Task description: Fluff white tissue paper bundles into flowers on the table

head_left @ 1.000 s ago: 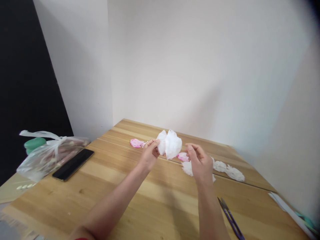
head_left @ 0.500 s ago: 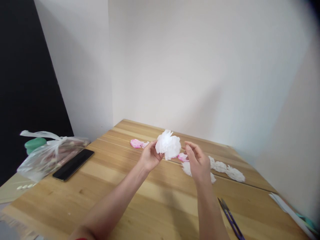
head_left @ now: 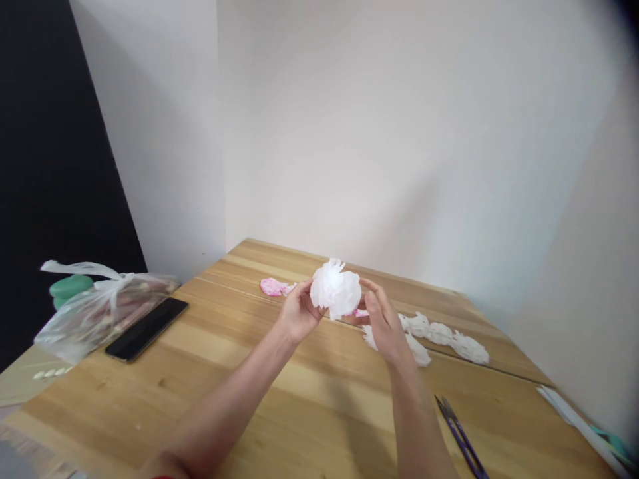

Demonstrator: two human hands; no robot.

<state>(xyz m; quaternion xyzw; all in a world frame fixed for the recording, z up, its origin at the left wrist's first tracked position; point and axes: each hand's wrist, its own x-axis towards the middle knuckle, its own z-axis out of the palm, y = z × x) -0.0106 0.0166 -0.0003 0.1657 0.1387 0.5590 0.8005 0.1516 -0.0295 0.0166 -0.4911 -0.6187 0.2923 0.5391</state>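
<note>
A fluffy white paper flower (head_left: 335,289) is held up above the table by my left hand (head_left: 301,313), whose fingers grip it from the left and below. My right hand (head_left: 383,319) is at the flower's right side with its fingers apart and fingertips close to the petals; whether they touch I cannot tell. Behind and beside the right hand lie several white paper flowers (head_left: 440,332), partly covered by it. A pink and white paper flower (head_left: 272,287) rests on the table beyond my left hand, and another bit of pink shows beneath the held flower.
Purple-handled snips (head_left: 462,436) lie on the wooden table (head_left: 239,412) near my right forearm. At the left are a black phone (head_left: 147,329), a tied plastic bag (head_left: 100,313) and a green object (head_left: 70,287). White strips (head_left: 574,419) lie at the right edge. Walls stand behind.
My right hand has moved left, toward the white flower, and its fingertips are now close beside the petals. My left hand and the flower have stayed nearly still.
</note>
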